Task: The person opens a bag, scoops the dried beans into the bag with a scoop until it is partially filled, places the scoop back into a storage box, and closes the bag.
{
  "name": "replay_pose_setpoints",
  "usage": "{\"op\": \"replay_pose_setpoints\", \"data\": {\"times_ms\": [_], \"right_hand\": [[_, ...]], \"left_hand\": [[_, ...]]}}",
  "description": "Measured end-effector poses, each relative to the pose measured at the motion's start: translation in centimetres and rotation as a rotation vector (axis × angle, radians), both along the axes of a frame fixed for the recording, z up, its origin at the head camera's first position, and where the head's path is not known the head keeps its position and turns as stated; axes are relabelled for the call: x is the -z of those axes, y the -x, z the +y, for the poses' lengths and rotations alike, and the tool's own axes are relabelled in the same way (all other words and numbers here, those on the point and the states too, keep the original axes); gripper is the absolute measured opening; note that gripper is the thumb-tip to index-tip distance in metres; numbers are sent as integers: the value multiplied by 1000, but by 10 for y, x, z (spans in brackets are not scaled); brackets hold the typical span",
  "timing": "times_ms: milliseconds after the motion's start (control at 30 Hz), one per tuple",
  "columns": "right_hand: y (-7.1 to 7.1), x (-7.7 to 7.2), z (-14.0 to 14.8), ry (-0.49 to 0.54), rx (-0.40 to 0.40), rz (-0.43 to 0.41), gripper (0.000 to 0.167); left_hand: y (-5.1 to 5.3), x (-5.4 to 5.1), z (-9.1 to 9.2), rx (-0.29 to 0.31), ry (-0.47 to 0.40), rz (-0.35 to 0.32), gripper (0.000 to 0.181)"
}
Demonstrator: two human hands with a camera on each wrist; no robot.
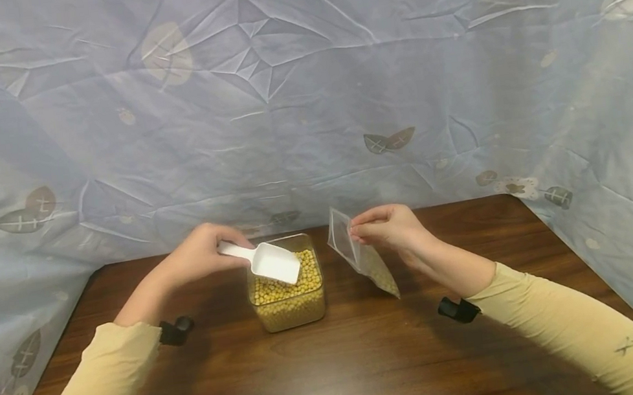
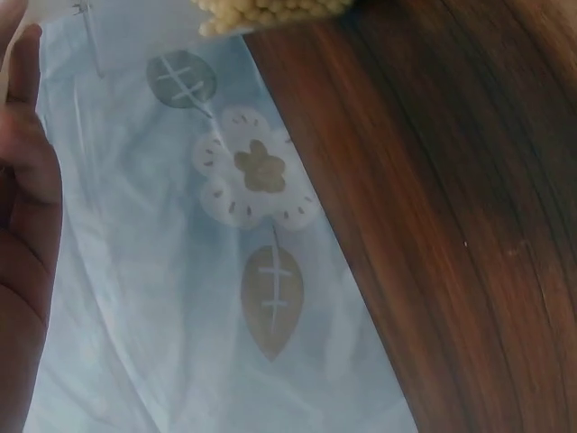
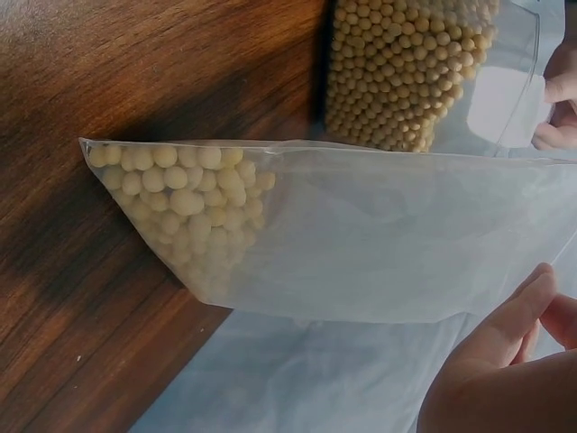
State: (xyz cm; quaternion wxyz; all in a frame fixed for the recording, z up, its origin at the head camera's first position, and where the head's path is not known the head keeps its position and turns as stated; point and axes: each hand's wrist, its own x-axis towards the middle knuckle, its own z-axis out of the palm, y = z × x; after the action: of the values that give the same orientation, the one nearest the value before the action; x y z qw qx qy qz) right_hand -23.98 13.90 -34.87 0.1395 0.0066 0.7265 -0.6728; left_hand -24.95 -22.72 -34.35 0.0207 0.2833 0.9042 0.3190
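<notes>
My left hand point(image 1: 206, 256) grips the handle of a white scoop point(image 1: 275, 263), whose bowl is held over a clear square container point(image 1: 294, 322) of yellow soybeans point(image 1: 308, 270). In the head view the scoop's visible inner face carries no beans. To the right, my right hand point(image 1: 393, 228) pinches the upper edge of a clear plastic bag point(image 1: 344, 236). The bag hangs at a slant above the table, with soybeans point(image 3: 185, 189) gathered in its lower corner. At the left edge of the left wrist view, part of my left hand point(image 2: 27, 225) shows; the scoop is hard to make out there.
Under everything lies a dark brown wooden table point(image 1: 313, 374). A wrinkled pale blue cloth point(image 1: 307, 114) with leaf and flower prints hangs behind it and along both sides. Black straps with small cameras sit at the left wrist point(image 1: 176, 331) and right wrist point(image 1: 458, 310).
</notes>
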Motion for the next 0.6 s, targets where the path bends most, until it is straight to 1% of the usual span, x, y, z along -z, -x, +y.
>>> {"op": "replay_pose_setpoints", "data": {"times_ms": [100, 267, 467, 600], "right_hand": [[0, 0, -1, 9, 2, -1, 31], [0, 1, -2, 25, 12, -10, 31], [0, 1, 0, 12, 12, -20, 31], [-1, 0, 0, 19, 4, -20, 32]], "left_hand": [[2, -1, -2, 30, 22, 4, 18], [6, -7, -1, 87, 67, 18, 18], [10, -16, 4, 154, 139, 65, 19], [13, -19, 8, 197, 170, 94, 18]]}}
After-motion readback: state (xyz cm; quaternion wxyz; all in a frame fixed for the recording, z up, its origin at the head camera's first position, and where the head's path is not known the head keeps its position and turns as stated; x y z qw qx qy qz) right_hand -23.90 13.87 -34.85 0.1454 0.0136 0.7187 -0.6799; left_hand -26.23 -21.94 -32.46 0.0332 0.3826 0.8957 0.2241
